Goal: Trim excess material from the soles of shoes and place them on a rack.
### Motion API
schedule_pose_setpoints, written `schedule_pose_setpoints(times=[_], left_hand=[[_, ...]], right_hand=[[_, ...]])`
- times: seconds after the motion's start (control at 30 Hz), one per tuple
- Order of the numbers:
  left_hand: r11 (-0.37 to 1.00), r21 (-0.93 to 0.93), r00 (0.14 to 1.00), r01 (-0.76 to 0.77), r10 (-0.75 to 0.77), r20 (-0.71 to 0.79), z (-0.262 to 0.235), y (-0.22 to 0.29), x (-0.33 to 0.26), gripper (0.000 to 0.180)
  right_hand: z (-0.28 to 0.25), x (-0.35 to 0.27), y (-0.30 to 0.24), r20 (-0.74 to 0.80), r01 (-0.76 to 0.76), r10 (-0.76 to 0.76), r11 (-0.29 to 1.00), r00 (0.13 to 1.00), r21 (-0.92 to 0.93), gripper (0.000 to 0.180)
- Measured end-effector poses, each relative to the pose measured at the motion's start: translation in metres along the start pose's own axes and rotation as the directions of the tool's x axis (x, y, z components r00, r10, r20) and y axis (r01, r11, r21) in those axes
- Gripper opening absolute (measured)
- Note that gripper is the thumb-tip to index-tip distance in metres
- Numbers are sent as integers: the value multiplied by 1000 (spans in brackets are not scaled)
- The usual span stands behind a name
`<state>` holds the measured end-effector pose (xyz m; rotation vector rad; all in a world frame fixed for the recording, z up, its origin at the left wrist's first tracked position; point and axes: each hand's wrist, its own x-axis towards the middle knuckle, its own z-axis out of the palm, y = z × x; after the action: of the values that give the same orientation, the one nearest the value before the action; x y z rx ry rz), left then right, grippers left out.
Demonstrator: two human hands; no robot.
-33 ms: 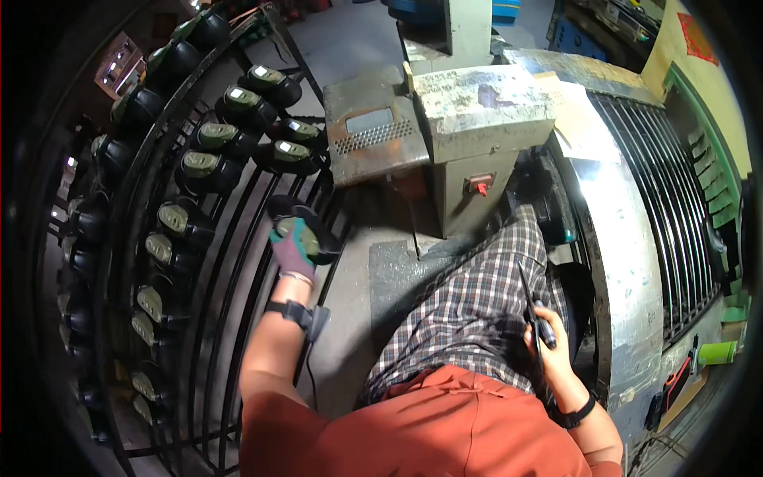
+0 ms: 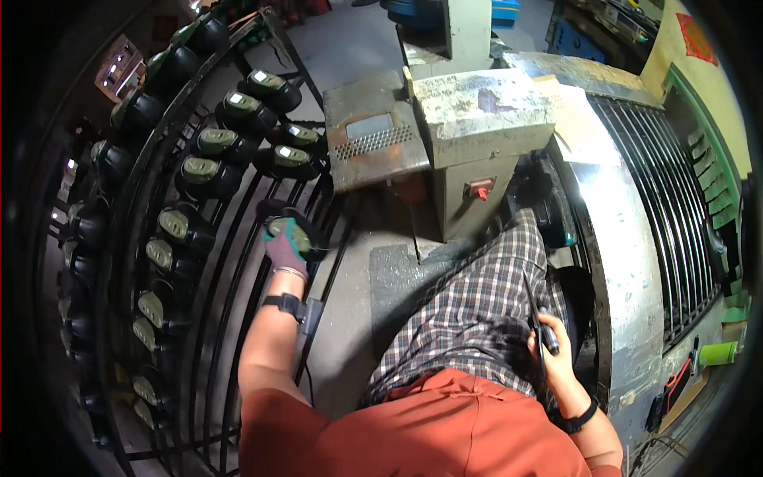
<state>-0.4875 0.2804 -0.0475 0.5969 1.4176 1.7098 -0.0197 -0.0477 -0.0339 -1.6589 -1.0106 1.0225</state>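
Observation:
My left hand (image 2: 284, 248), in a purple and green glove, is closed on a black shoe with an olive-green top (image 2: 296, 235), held over the bars of the rack at my left. The fingertips are partly hidden behind the shoe. Low by my right thigh, my bare right hand (image 2: 558, 350) is wrapped round a dark hand tool (image 2: 534, 306) with a long thin pointed end; its exact kind is unclear. Several similar black shoes with green tops (image 2: 200, 170) stand in rows on the rack, nearest my left hand.
The black metal rack (image 2: 230, 274) runs along my left side. Ahead stands a grey metal machine (image 2: 485, 111) with a red switch (image 2: 481, 192) and a worn side plate (image 2: 373, 131). On my right is a metal-edged conveyor (image 2: 636, 318) with dark bars; paper (image 2: 584, 127) lies on its edge.
My left hand and the shoe in it have shifted slightly to the left, further over the rack. My right hand has barely moved and still grips the dark tool.

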Motion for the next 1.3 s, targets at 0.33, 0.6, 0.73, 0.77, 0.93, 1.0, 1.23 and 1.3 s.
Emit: schedule_pose_setpoints(times=[0.33,0.6,0.73,0.77,0.93,1.0,1.23,1.3], left_hand=[[701,709,864,75,310,-397,-15,-9,152,107],[784,603,935,-146,308,-174,-30,-49,105,83],[461,795,909,-394,324,262,-78,-113,52,65],[475,812,941,-339,167,295,-7,-132,-8,63],[889,448,773,-90,-222,594,7,-121,-138,42],[881,453,574,-137,-302,761,62,-104,-178,41],[918,93,85,-384,-65,994,232,-53,-307,36],[806,-120,-96,-580,79,992,276,-48,-342,35]], right_hand=[[-20,-24,12,-170,-135,136,991,976,16,46],[-22,-6,5,-200,-60,58,998,978,-8,47],[-31,1,-26,-159,226,-294,911,943,-344,50],[-47,-11,-27,-211,227,-370,839,905,-495,49],[-79,-10,-73,-132,219,-497,585,858,-781,53],[-100,-24,-74,-227,157,-519,594,824,-789,50],[-158,-107,-30,-671,-385,-266,650,692,-655,45],[-165,-124,-18,-736,-486,-211,631,643,-605,45]])
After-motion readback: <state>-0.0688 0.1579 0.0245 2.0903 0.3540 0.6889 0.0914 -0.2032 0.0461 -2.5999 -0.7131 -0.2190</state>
